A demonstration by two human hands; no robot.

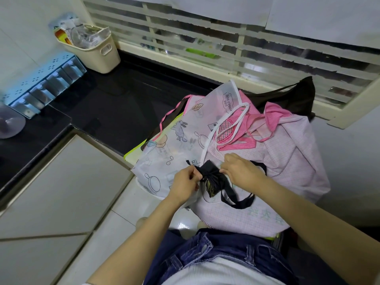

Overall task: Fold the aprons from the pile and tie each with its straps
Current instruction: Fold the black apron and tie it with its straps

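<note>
Head view: pinching black strap (pixel 240 205) w/ left hand (pixel 185 183) & right hand (pixel 240 171), fingers curled tight either side of folded black apron (pixel 213 178) lying atop pile (pixel 287 161), prob. needing even outward pulling for snug knot.

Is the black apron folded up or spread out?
Folded: the black apron is a small bunched bundle pinched between the left hand and right hand.

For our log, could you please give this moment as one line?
stage: tying | black apron: folded, on pile | left hand: pinches it | right hand: pinches it | strap: loose loop
</note>
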